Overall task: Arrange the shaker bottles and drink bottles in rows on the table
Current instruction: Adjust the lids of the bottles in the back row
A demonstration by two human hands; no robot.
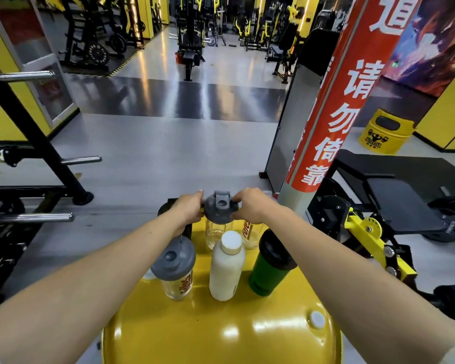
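On the round yellow table [221,334] stand two rows of bottles. In the near row a clear shaker with a grey lid [174,267] is on the left, a white drink bottle [227,266] in the middle, and a green shaker with a black lid [271,266] on the right. In the far row a clear shaker with a grey lid [219,214] stands in the middle, and both hands touch its lid. My left hand [188,210] is on its left side, my right hand [251,207] on its right. A black bottle [166,208] and another clear shaker [250,232] are partly hidden behind my hands.
A red and grey pillar [336,122] rises just beyond the table on the right. A black bench with yellow frame [394,200] is at the right, a weight rack [37,153] at the left. A small white cap [317,319] sits in the tabletop.
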